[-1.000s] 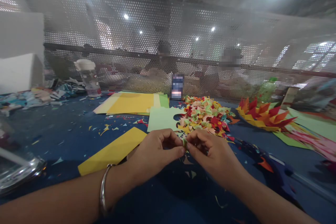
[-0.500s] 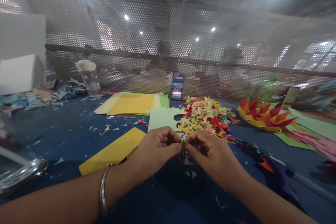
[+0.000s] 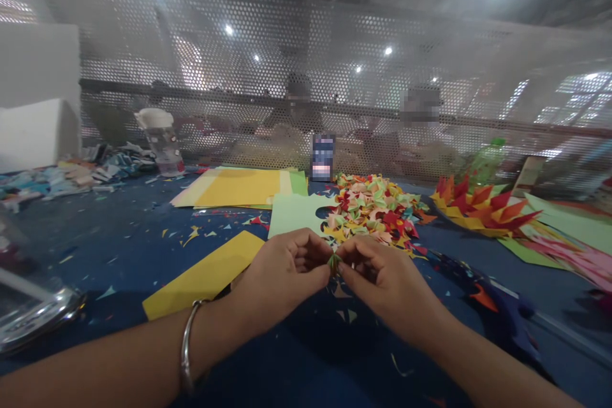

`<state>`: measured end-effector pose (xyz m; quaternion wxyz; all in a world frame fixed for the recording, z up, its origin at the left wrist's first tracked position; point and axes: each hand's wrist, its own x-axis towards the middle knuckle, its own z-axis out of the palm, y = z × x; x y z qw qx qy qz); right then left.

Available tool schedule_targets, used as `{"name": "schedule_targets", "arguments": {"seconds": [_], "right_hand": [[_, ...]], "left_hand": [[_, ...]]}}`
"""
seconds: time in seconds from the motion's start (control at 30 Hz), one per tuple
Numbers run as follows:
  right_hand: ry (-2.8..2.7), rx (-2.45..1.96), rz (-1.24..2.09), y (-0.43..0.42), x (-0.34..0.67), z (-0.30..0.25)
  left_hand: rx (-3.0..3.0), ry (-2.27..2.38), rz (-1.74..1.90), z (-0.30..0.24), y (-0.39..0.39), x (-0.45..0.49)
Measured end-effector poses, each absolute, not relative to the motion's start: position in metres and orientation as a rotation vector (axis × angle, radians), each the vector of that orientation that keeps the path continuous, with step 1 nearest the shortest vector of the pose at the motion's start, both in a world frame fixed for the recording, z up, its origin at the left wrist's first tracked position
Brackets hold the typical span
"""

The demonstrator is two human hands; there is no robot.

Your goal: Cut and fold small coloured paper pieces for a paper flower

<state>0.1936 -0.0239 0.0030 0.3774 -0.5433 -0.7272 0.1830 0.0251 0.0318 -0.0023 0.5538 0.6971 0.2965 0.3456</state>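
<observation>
In the lower middle of the frame, our left hand (image 3: 287,268) and right hand (image 3: 389,271) pinch a tiny green paper (image 3: 333,260) between nearly closed fingertips. We seem to be folding it, so next we need a soft, steady squeeze. Farther up, right of centre, we see a heap of paper bits (image 3: 377,207).

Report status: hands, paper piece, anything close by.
Left hand and right hand pinching small green paper piece between them. Multicoloured pile of paper pieces just beyond. Glue gun lying right of both hands.
</observation>
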Motion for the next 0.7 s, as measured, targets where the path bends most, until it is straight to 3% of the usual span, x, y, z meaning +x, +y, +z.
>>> {"name": "schedule_targets", "arguments": {"seconds": [0.7], "right_hand": [[-1.903,-1.398,0.396,-0.022,0.1881,0.0015]], "left_hand": [[2.294,0.932,0.944,-0.0025,0.0299,0.0222]]}}
